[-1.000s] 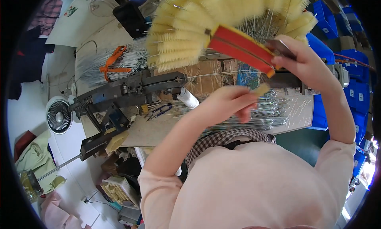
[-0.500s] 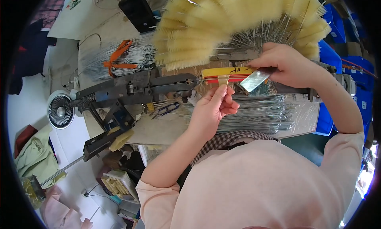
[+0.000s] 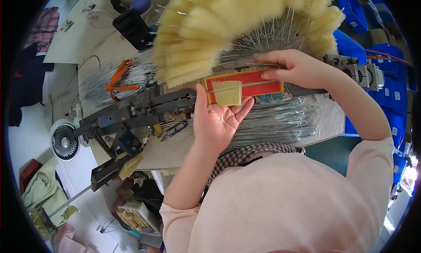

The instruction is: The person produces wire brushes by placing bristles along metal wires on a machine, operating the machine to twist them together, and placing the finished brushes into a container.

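I hold a flat red strip with a yellow edge (image 3: 258, 84) level in front of me. A thin metal wire lies along it, and a pale yellow tuft of bristles (image 3: 229, 93) sits across the wire near the left end. My right hand (image 3: 298, 69) grips the strip's right end from above. Beneath the left end is my left hand (image 3: 217, 123), palm up. Its thumb presses the strip's left edge and its fingers lie behind the tuft.
A fan of finished yellow bristle brushes on wire stems (image 3: 237, 29) spreads just beyond the strip. Bundles of bare wires (image 3: 276, 121) lie on the bench beside a black metal machine (image 3: 140, 108). An orange tool (image 3: 118, 75), a small fan (image 3: 65, 141) and blue bins (image 3: 386, 82) surround it.
The red strip has come down from a tilt to level. My left hand has moved under its left end and opened palm up, and the yellow tuft now lies on the strip.
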The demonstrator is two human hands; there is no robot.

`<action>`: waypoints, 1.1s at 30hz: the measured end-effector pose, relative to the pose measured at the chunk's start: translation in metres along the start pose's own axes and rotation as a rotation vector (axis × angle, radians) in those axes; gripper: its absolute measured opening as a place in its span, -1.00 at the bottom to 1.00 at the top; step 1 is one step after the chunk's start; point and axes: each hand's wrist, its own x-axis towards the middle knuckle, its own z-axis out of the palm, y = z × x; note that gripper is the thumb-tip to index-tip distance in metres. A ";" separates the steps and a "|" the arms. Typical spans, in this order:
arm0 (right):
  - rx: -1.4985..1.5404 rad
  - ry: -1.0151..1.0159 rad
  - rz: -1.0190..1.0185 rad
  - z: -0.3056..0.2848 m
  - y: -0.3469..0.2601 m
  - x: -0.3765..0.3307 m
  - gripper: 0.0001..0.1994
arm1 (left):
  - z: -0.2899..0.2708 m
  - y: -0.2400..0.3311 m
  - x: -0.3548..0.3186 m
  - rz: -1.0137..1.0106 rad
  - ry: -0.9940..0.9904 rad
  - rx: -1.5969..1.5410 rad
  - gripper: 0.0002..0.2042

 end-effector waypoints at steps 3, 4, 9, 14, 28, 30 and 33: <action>-0.042 0.231 -0.126 0.003 0.005 -0.015 -0.75 | -0.003 -0.007 0.000 0.041 -0.046 -0.013 -0.19; -0.319 0.407 -0.297 0.003 0.005 -0.019 -0.76 | -0.007 -0.007 0.000 0.038 -0.048 -0.014 -0.19; -0.726 0.472 -0.584 0.053 -0.024 -0.034 -0.77 | -0.021 -0.004 -0.002 0.025 -0.157 -0.146 -0.15; -0.885 0.592 -0.582 0.053 -0.013 -0.018 -0.77 | -0.016 -0.003 -0.002 -0.033 -0.230 -0.176 -0.13; -1.061 0.405 -0.493 0.027 -0.016 -0.022 -0.86 | -0.016 -0.001 0.001 0.022 -0.148 -0.041 -0.17; -1.152 0.382 -0.462 0.020 -0.014 -0.028 -0.84 | -0.013 -0.001 0.002 0.017 -0.115 -0.025 -0.17; -1.054 0.458 -0.624 0.026 -0.013 -0.026 -0.84 | -0.012 -0.003 0.001 0.047 -0.100 -0.013 -0.18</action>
